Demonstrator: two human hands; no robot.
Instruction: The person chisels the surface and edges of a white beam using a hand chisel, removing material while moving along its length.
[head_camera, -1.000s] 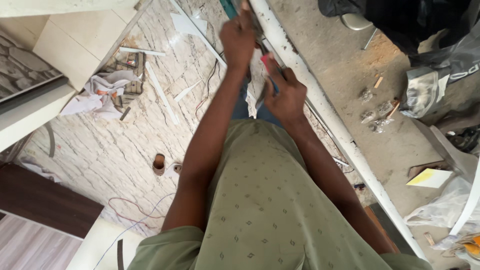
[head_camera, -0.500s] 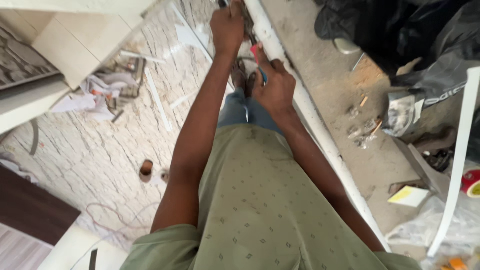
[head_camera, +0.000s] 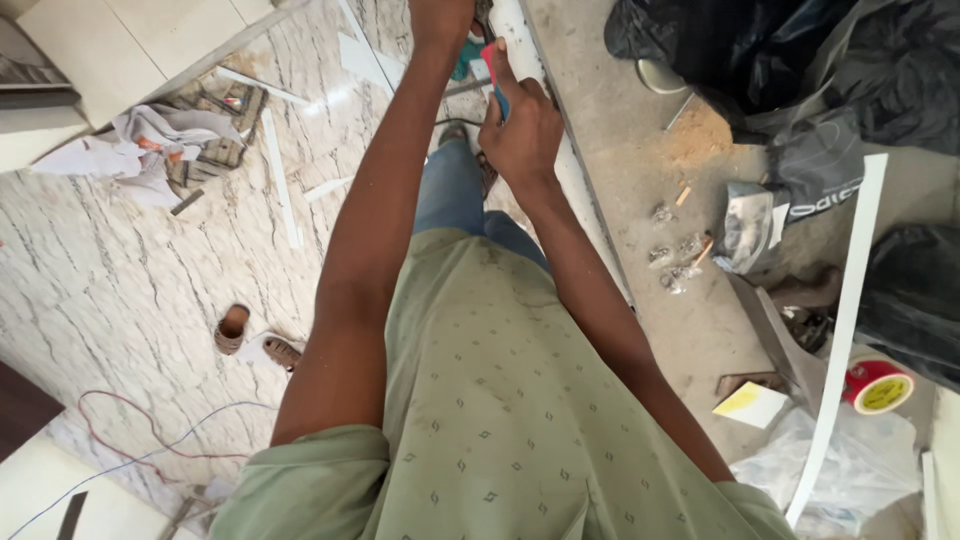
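White pipe (head_camera: 560, 170) is the landmark: a long pale tube running from the top edge of the view down and to the right, lying where the marble floor (head_camera: 150, 260) meets the rough concrete (head_camera: 660, 300). The right hand (head_camera: 520, 130) is closed in a fist around a small tool with a red and blue handle (head_camera: 493, 70), pressed right against the pipe's left side; what the tool's tip is doing is hidden. The left hand (head_camera: 440, 18) sits higher along the pipe at the top edge, mostly cut off, so whether it is gripping anything cannot be told.

To do this well, I judge the upper hand should brace the pipe so it cannot roll, while the tool hand works with short, steady strokes and the wrist close to the tube.

Right of the pipe, on the concrete, lie small clear packets (head_camera: 675, 250) of what look like fittings, beside an open grey bag (head_camera: 750, 225) whose contents are unclear. Farther right, black plastic sacks (head_camera: 760, 50) bulge, closed, contents hidden. A white strip (head_camera: 845, 330) leans past a red-and-yellow tape roll (head_camera: 878, 385) and a crumpled clear bag (head_camera: 850, 460). Left of the pipe, sandals (head_camera: 250, 335) and loose wires (head_camera: 130, 440) lie on the marble.
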